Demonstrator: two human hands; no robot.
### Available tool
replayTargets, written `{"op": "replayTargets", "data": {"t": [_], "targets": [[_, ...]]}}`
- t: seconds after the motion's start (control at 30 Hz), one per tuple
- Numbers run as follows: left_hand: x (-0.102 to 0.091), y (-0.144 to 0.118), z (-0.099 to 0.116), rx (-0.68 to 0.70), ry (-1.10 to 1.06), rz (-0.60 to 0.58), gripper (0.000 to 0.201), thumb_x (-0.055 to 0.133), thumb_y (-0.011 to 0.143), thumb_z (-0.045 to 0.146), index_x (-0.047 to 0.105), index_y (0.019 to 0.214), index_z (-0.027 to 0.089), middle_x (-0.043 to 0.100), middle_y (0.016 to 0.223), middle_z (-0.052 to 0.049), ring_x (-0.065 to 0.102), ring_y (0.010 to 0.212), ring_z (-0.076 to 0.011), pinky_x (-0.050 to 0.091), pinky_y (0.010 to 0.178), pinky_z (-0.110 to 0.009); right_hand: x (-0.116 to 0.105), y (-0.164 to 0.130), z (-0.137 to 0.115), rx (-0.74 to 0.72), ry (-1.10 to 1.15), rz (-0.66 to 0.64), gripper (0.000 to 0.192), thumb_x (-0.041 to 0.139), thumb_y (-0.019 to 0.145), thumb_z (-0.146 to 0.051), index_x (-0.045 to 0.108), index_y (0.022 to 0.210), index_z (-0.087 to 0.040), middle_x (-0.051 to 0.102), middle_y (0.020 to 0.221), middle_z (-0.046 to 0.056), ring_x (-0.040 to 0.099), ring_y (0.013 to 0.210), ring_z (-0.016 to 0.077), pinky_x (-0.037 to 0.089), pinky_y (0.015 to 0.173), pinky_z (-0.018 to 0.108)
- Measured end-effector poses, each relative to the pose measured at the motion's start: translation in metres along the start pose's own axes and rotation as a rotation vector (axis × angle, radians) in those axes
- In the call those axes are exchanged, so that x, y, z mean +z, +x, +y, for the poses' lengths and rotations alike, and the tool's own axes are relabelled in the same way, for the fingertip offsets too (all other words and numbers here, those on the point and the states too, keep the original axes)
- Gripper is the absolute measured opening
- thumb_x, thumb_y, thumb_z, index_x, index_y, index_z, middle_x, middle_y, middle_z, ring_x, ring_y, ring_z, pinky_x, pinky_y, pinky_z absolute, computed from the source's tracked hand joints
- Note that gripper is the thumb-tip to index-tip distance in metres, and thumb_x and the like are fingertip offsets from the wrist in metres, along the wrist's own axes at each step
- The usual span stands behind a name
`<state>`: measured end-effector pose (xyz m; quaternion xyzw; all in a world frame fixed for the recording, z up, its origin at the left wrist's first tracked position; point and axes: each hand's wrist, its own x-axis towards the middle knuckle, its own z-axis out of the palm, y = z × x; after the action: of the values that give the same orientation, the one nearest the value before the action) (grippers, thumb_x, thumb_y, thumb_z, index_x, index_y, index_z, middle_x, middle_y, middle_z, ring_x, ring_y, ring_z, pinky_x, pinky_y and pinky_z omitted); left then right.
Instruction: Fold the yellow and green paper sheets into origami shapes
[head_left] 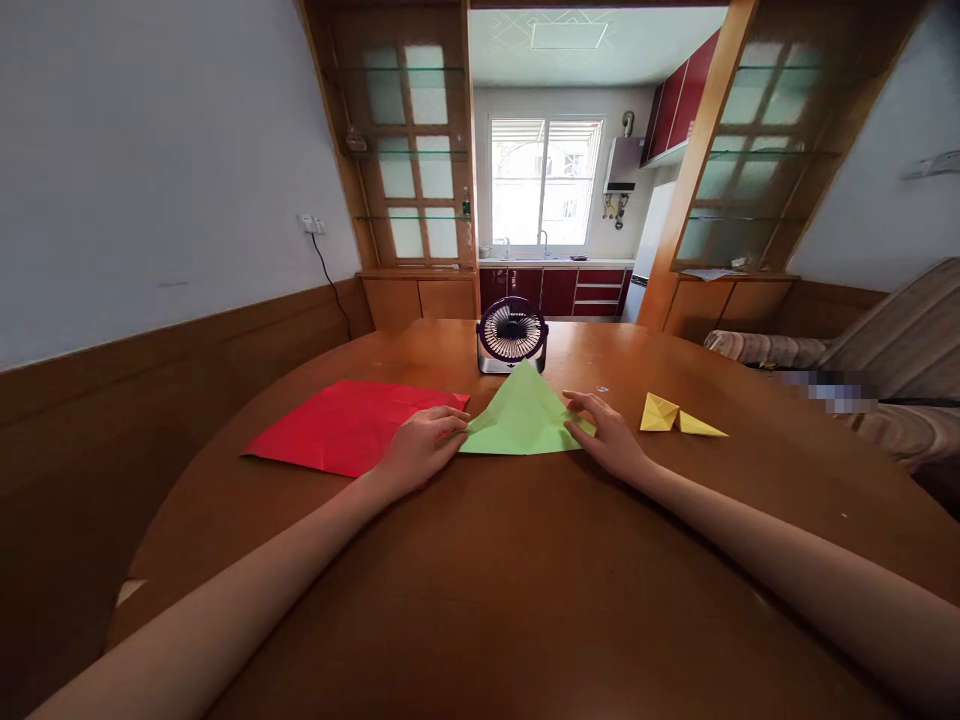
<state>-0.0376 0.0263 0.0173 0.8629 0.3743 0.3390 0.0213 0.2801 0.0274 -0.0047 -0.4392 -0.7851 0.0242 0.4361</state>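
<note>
Two hands press a green paper triangle flat on a round wooden table.

The green paper [521, 415], folded into a triangle with its tip pointing far, lies mid-table just near of a small dark desk fan [512, 335]. The left hand [420, 447] rests on its left corner, fingers loosely curled and pressing down, its grip clamped on nothing. The right hand [609, 433] lies on the right corner, fingers spread flat on the sheet. A red paper sheet [341, 425] lies flat to the left, touching the left hand. A folded yellow paper piece [677, 416] sits to the right, apart from the right hand, on the table [510, 560].
</note>
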Motion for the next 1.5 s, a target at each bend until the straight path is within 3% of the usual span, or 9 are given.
{"op": "replayTargets", "data": {"t": [0.13,0.33,0.57,0.73,0.87,1.03,1.17,1.33,1.5], "targets": [[0.0,-0.002,0.007,0.012,-0.075,0.078,0.023,0.046,0.096,0.031,0.064,0.103,0.02,0.071,0.099,-0.006,0.067,0.091,-0.0201,0.056,0.078,-0.035,-0.003,0.001,-0.004,-0.045,0.044,0.021,0.023,0.051,0.091,-0.03,0.06,0.109,-0.02,0.065,0.096,0.008,0.062,0.09,0.0231,0.05,0.082,0.039],[0.002,-0.001,0.007,0.321,-0.033,0.107,0.019,0.044,0.097,0.021,0.058,0.109,0.019,0.07,0.107,-0.009,0.067,0.102,-0.0201,0.055,0.088,-0.037,-0.013,0.006,-0.007,-0.133,0.077,0.09,0.014,0.05,0.094,-0.027,0.063,0.093,-0.022,0.062,0.093,0.007,0.059,0.089,0.0217,0.048,0.078,0.036],[0.001,-0.001,0.014,0.533,0.016,-0.066,0.02,0.043,0.096,0.017,0.055,0.113,0.018,0.067,0.118,-0.011,0.059,0.119,-0.0217,0.05,0.099,-0.039,-0.021,0.002,0.005,-0.193,0.173,-0.023,0.02,0.046,0.094,-0.024,0.065,0.092,-0.021,0.065,0.1,0.008,0.062,0.093,0.0218,0.048,0.083,0.039],[-0.003,-0.004,0.024,0.447,-0.03,-0.291,0.029,0.05,0.095,0.037,0.057,0.116,0.018,0.068,0.113,-0.011,0.066,0.105,-0.0231,0.051,0.092,-0.036,-0.032,-0.009,0.011,-0.171,0.272,-0.147,0.029,0.042,0.094,-0.026,0.07,0.093,-0.022,0.069,0.1,0.008,0.064,0.096,0.0218,0.049,0.088,0.041],[-0.005,-0.005,0.027,0.384,-0.089,-0.407,0.031,0.047,0.097,0.04,0.061,0.118,0.021,0.067,0.121,-0.009,0.062,0.112,-0.0227,0.047,0.096,-0.035,-0.042,-0.017,0.012,-0.086,0.26,-0.229,0.032,0.04,0.092,-0.029,0.071,0.084,-0.023,0.071,0.092,0.006,0.064,0.096,0.0237,0.05,0.091,0.044],[0.002,-0.006,0.025,0.368,-0.072,-0.363,0.031,0.04,0.1,0.033,0.067,0.113,0.022,0.067,0.121,-0.007,0.063,0.109,-0.0206,0.047,0.095,-0.035,-0.044,-0.017,0.007,-0.026,0.091,-0.23,0.034,0.038,0.091,-0.028,0.072,0.088,-0.022,0.072,0.089,0.006,0.065,0.089,0.0239,0.052,0.083,0.044],[0.013,-0.005,0.028,0.353,-0.004,-0.312,0.03,0.041,0.1,0.03,0.067,0.113,0.021,0.067,0.118,-0.007,0.063,0.105,-0.0204,0.048,0.092,-0.035,-0.033,-0.014,-0.011,-0.077,-0.149,-0.263,0.035,0.042,0.093,-0.031,0.067,0.115,-0.021,0.07,0.11,0.011,0.063,0.103,0.0281,0.05,0.091,0.049],[0.023,-0.003,0.042,0.274,0.066,-0.26,0.028,0.046,0.097,0.03,0.069,0.11,0.021,0.068,0.11,-0.007,0.061,0.102,-0.0219,0.047,0.089,-0.036,-0.006,-0.016,-0.028,-0.087,-0.248,-0.406,0.057,0.041,0.096,-0.048,0.046,0.143,-0.016,0.042,0.149,0.014,0.04,0.138,0.0308,0.034,0.113,0.053],[0.023,0.001,0.054,0.14,0.088,-0.287,0.027,0.055,0.089,0.03,0.07,0.11,0.022,0.067,0.109,-0.007,0.061,0.101,-0.0241,0.048,0.091,-0.039,0.008,-0.015,-0.024,-0.045,-0.23,-0.58,0.074,0.03,0.096,-0.061,0.032,0.15,-0.011,0.024,0.156,0.016,0.021,0.146,0.03,0.022,0.119,0.051]]}}
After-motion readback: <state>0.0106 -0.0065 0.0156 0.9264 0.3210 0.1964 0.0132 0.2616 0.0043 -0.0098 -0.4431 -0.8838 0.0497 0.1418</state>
